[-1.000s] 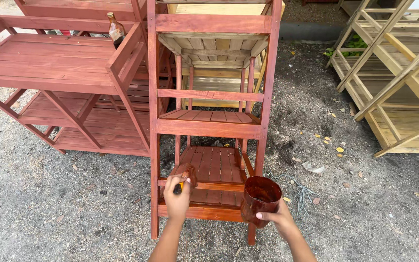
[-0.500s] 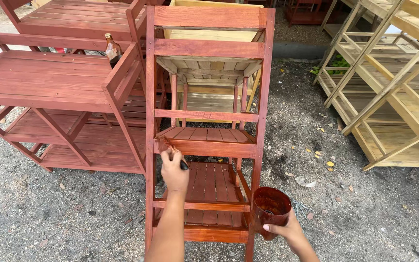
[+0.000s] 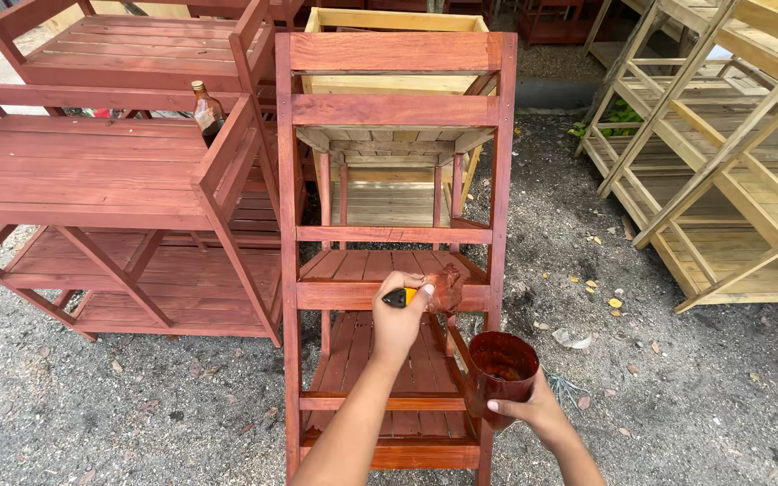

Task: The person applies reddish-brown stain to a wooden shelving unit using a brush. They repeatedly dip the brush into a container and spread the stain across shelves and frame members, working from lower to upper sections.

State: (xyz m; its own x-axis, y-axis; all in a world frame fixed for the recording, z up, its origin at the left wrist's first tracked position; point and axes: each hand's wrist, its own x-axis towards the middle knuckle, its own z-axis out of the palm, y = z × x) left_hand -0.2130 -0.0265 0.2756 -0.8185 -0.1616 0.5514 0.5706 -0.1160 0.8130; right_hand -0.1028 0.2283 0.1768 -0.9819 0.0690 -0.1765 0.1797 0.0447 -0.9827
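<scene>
A tall red-stained wooden shelf rack [image 3: 396, 108] stands upright in front of me on gravel. My left hand [image 3: 400, 319] grips a paintbrush [image 3: 432, 290] with a yellow and black handle; its stain-soaked bristles press on the front rail of the middle shelf. Lower right, my right hand [image 3: 533, 409] holds a dark red cup of stain [image 3: 500, 373] beside the rack's right leg. Both forearms reach in from the bottom edge.
To the left stand red-stained slatted benches [image 3: 92, 175] with a brown glass bottle [image 3: 206, 110] on one. Unstained pale wooden racks [image 3: 722, 153] lean at the right. Another pale rack stands behind the red one. Gravel with scattered leaves lies around.
My left hand moved the brush from the lower shelf up to the middle shelf rail, then right along it. My right hand carried the cup lower and rightward. My view drew closer.
</scene>
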